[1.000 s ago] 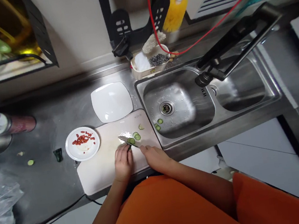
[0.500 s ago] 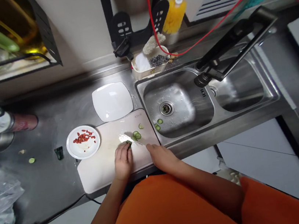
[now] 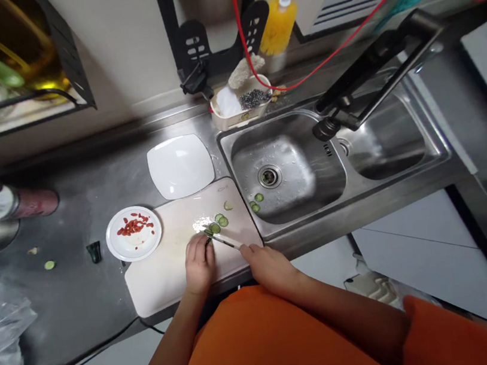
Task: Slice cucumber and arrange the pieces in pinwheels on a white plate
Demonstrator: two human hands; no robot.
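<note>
On the pale cutting board (image 3: 171, 283), my left hand (image 3: 199, 264) is closed over a dark green piece of cucumber (image 3: 208, 240), mostly hidden by the fingers. My right hand (image 3: 269, 265) grips the handle of a knife (image 3: 227, 243), whose blade points left to the cucumber's cut end. Several thin cucumber slices (image 3: 218, 222) lie just beyond the blade. A partial slice (image 3: 227, 206) rests by itself near the board's far right corner.
A white plate of red goji-like berries (image 3: 114, 249) overlaps the board's left side. Behind the board is a square white plate (image 3: 180, 166). The sink (image 3: 283, 140) at right holds a few cucumber slices. Left, a dark green cucumber end (image 3: 94, 252) and plastic bag (image 3: 1, 331) lie on the counter.
The knife blade has swung a little and shows more of its side, with its tip near the left fingers. Slices by the blade have shifted slightly. Both hands keep their holds.
</note>
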